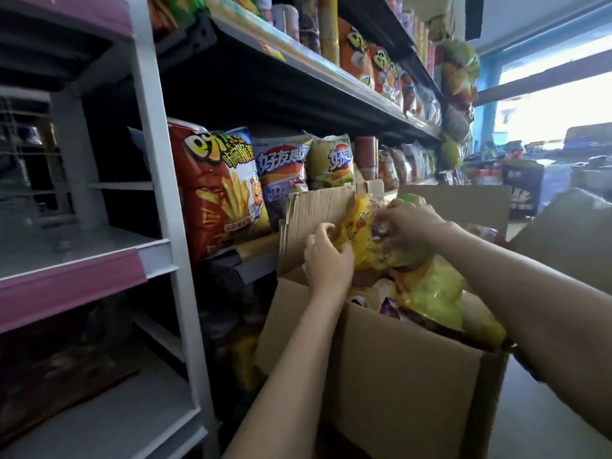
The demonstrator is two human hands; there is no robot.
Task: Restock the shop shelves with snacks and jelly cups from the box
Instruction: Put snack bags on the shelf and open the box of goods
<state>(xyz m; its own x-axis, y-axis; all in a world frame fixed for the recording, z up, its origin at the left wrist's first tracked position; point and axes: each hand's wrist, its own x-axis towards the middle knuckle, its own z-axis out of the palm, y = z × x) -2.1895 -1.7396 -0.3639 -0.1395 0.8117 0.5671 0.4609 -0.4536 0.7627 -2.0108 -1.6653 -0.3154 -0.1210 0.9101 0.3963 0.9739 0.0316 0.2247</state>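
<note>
An open cardboard box [397, 376] stands in front of the shelves, full of snack bags. A yellow snack bag [364, 240] is lifted above the other bags at the box's far side. My left hand [326, 256] grips its left edge with curled fingers. My right hand [409, 223] holds its top right part, fingers curled round the crinkled foil. More yellow and green bags [433, 293] lie under it in the box. The middle shelf [255, 246] behind the raised box flap [314, 220] holds a red fries bag [215, 190] and two chip bags.
A white upright post [165, 200] separates a pink-edged shelf unit [73, 276] on the left from the snack shelves. The upper shelf [331, 77] is packed with orange bags and tubes. Another dark box [523, 190] and cartons stand on the floor at the far right.
</note>
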